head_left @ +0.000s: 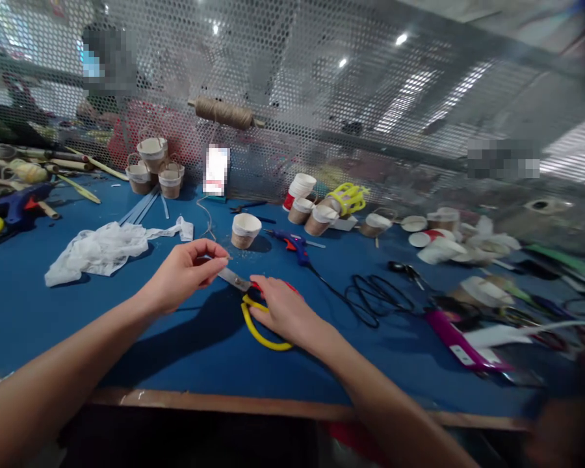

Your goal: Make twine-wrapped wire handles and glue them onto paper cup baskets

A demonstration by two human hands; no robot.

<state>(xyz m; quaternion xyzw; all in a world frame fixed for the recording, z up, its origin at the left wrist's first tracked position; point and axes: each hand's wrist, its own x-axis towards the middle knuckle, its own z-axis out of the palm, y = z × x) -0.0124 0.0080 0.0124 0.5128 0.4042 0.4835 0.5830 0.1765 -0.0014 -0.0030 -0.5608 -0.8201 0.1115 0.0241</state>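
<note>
My right hand (290, 309) grips a pair of scissors (234, 279) with yellow and red handles. The blades point up and left, toward the fingertips of my left hand (185, 270). Thumb and forefinger of that hand are pinched together; a tiny tan bit shows at their tips, too small to name. Just beyond both hands stands a small paper cup (245, 235), wrapped in tan material below with a white band around its top. To the cup's right lies a blue glue gun (294, 244).
Crumpled white fabric (100, 250) lies left. Wrapped cups with handles (152, 153) stand at the back left; others (322, 220) sit back right. The black cord (370, 302) coils right, near a purple-handled tool (461, 341). A twine spool (224, 114) hangs on the perforated metal screen (297, 78).
</note>
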